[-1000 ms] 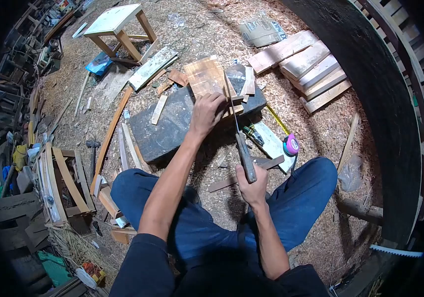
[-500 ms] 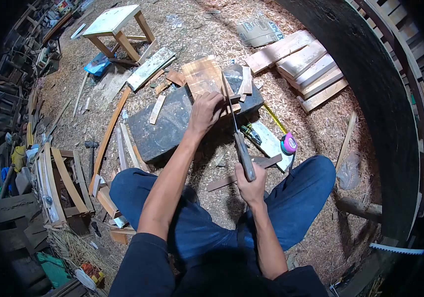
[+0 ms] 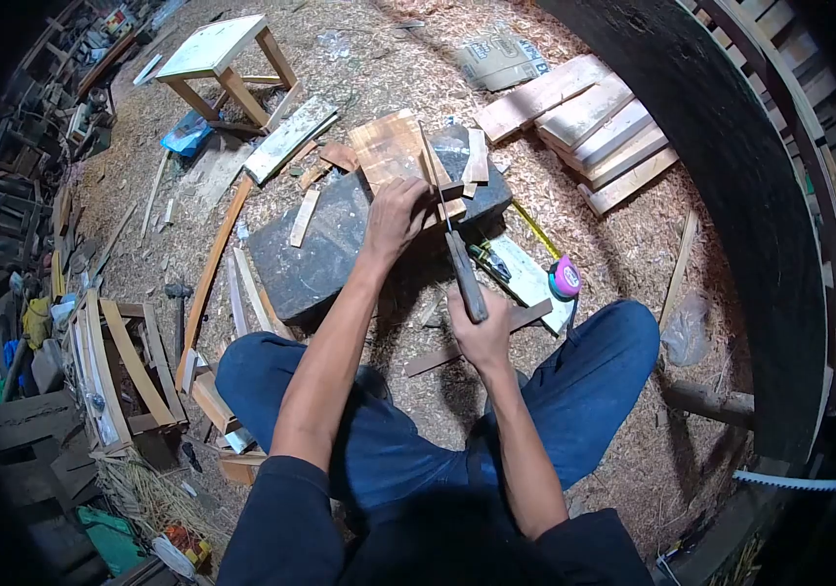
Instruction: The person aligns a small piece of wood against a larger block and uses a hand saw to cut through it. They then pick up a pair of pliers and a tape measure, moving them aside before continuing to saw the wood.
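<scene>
My right hand (image 3: 481, 324) is wrapped round the handle of a handsaw (image 3: 464, 276), whose thin blade points away from me. The blade lies against a small dark wood strip (image 3: 450, 190) near the right edge of a wooden board (image 3: 389, 146). With closed fingers my left hand (image 3: 396, 217) presses the strip onto the board; its far end is hidden under the hand. The board rests on a dark, heavy block (image 3: 306, 259) in front of my knees.
Wood offcuts (image 3: 304, 218) lie on the block. A pink tape measure (image 3: 564, 277) sits on a pale board (image 3: 535, 283) to the right. Stacked planks (image 3: 604, 132) are at the back right, a small stool (image 3: 218, 49) at the back left, and a hammer (image 3: 179, 291) lies left. Shavings cover the ground.
My right hand has pushed the saw forward and slightly left, away from my body. My left hand keeps its hold on the strip. The whole view has shifted slightly.
</scene>
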